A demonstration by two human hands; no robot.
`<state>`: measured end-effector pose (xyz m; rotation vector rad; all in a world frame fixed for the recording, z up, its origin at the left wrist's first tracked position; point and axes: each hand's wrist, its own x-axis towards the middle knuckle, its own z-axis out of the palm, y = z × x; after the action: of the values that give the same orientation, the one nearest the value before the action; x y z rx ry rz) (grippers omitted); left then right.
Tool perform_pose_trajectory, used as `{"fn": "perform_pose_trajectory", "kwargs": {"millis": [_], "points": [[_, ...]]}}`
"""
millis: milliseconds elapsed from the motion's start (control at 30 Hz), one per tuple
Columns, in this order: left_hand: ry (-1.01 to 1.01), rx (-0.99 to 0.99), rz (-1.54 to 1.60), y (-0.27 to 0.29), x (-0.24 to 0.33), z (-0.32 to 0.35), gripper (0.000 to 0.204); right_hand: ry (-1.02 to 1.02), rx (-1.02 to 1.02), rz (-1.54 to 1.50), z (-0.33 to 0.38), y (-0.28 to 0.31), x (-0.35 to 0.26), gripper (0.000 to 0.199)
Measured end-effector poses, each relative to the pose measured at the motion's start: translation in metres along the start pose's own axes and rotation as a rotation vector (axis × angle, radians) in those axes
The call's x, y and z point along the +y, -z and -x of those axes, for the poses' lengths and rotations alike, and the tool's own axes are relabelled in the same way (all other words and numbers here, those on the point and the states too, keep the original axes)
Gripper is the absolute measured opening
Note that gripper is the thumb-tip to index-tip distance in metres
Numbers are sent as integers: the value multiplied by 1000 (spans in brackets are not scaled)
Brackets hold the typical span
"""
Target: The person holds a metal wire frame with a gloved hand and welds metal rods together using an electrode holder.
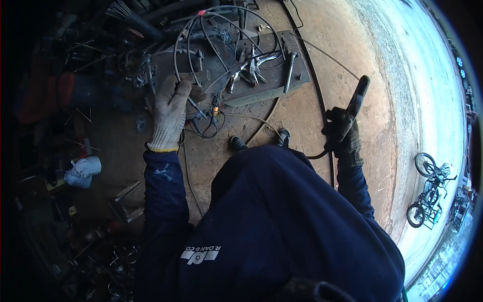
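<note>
My right hand (pixel 343 132), in a dark glove, grips a black welding electrode holder (pixel 360 93). A thin welding rod (pixel 327 54) runs from its tip up and left toward the bench. Its cable (pixel 318 156) hangs below the hand. In a pale knit glove, my left hand (pixel 170 108) is closed at the near left of a frame of bent metal rods (pixel 202 13), apparently round one rod. The frame is on the metal workbench (pixel 300 75) and has a bright red spot at its top. Locking pliers (pixel 254 65) and a long metal tool (pixel 290 73) lie beside it.
An orange-banded cable fitting (pixel 215 110) sits at the bench's near edge. Cables (pixel 264 126) cross the floor by my shoes (pixel 238 143). A pale cloth bundle (pixel 83 172) lies left, amid dark clutter. A motorcycle (pixel 430 189) is off to the right.
</note>
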<state>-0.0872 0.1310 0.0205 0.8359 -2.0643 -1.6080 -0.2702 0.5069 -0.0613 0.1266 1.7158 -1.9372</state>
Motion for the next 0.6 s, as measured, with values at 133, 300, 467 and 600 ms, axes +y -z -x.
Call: {"fn": "perform_pose_trajectory", "kwargs": {"millis": [133,300,467,600], "points": [[43,-18,36,2,16,-5,20,69,21,-55,33,9,28,32],[79,-19,9,0,17,-12,25,162,111,-45,49,26,40,19],[77,-6,9,-11,5,-22,20,92,133,-36,50,43,28,21],[50,10,-19,-27,8,-22,19,38,45,166,39,46,12,32]]}}
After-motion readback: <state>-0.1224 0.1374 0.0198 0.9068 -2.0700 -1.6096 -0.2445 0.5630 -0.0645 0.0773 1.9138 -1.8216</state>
